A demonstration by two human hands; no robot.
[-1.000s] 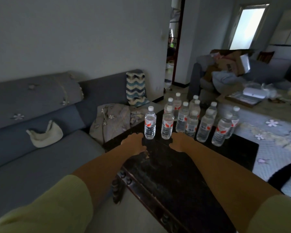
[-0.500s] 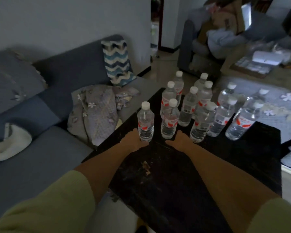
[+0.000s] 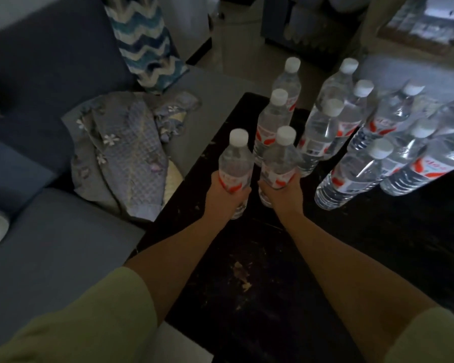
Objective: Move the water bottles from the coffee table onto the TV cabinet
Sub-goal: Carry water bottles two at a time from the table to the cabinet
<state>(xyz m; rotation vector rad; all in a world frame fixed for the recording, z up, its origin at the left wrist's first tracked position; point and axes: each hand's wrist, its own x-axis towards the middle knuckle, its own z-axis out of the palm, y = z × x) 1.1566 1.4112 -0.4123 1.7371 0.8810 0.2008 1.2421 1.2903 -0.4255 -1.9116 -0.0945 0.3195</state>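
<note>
Two bottles are in hand, one per hand, both upright at the near edge of the cluster; left hand wraps its fingers around the lower body of the left bottle, over the red-and-white label; right hand grips the right bottle the same way, fingers curled round the label band. Whether the two bases rest on the coffee table or sit just above it cannot be told; the hands hide them. The two held bottles stand just beside each other, white caps up.

Behind and to the right, the other bottles stand upright in a tight group on the dark tabletop, several touching; all clear, white-capped, red on the labels. Tabletop is black, scuffed, with pale flecks near its middle.

Left of the table, a grey sofa; a crumpled quilted blanket lies on its seat; a zigzag-patterned cushion leans against the backrest. Pale green sleeves on both arms. Room dim; far background blurred.
</note>
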